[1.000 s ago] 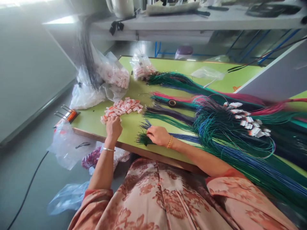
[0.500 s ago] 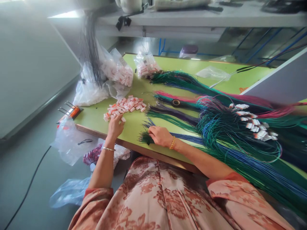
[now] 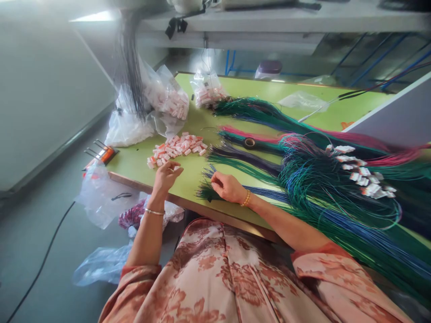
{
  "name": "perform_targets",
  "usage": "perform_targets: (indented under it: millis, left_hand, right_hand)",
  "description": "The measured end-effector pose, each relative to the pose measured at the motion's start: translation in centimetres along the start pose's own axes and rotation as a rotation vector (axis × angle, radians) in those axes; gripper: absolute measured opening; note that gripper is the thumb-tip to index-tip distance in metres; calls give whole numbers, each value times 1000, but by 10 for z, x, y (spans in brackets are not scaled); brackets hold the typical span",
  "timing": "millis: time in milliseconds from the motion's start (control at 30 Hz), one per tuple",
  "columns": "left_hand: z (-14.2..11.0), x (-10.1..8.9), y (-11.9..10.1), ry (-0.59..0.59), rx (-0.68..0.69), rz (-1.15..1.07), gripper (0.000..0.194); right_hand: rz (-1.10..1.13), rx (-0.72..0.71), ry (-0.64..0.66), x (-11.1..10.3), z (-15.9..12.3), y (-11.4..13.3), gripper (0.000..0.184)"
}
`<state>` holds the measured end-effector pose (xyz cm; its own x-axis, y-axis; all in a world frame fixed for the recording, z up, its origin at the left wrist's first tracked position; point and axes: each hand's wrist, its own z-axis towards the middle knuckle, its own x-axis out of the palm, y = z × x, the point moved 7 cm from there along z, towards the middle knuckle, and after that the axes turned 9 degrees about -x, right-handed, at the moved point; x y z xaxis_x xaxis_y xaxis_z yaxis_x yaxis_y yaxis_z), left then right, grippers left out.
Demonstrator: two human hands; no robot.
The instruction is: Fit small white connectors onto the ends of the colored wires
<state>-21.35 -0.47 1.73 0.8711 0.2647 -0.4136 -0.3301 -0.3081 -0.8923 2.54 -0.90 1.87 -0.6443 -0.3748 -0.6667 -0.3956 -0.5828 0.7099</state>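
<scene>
- Green bench [image 3: 141, 166] in a workshop, shelf overhead, bags of spare connectors [image 3: 168, 101] at the far left.
- Left hand [image 3: 166, 176] hovers just off the loose connector pile [image 3: 177, 147]; fingers curled, may pinch one piece, too small to tell.
- Right hand [image 3: 229, 187] rests on the green wire ends [image 3: 205, 192] at the bench's near edge, fingers closed on the strands.
- Done: a cluster of wires with connectors fitted [image 3: 360, 172] lies to the right.
- Left: large pile plus full bags, and most wire bundles [image 3: 249, 159] bare-ended. Looks early to mid job.
</scene>
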Motion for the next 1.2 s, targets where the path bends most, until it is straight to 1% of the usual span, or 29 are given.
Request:
perform_targets:
  millis: [133,233,300,400,467,533,633,733,933,1200]
  left_hand:
    - [-17,28,-8,217,-96,-437,37]
    - [-29,47,-12,360,-169,-677,40]
    - [-36,57,-12,422,-215,-763,38]
    - [-46,71,-12,501,-269,-818,34]
    - [-52,80,-13,547,-299,-849,33]
    - [-58,87,-15,581,-328,-880,32]
    - [-65,97,-17,616,-367,-914,30]
    - [-68,103,-18,631,-397,-941,31]
    - [-69,108,-21,615,-391,-939,31]
    - [-66,108,-19,551,-364,-926,34]
  right_hand:
    - [183,17,-32,1,7,3,6]
    - [300,15,-43,2,12,8,10]
    - [348,22,-62,0,13,9,14]
    - [387,36,-107,-4,10,11,18]
    - [378,33,-157,-9,7,13,17]
    - [318,19,-225,-18,4,16,14]
    - [208,-4,-307,-29,0,22,11]
    - [166,-17,-339,-34,-2,25,11]
    - [113,17,-339,-37,-5,21,9]
    - [76,4,-332,-36,-5,20,8]
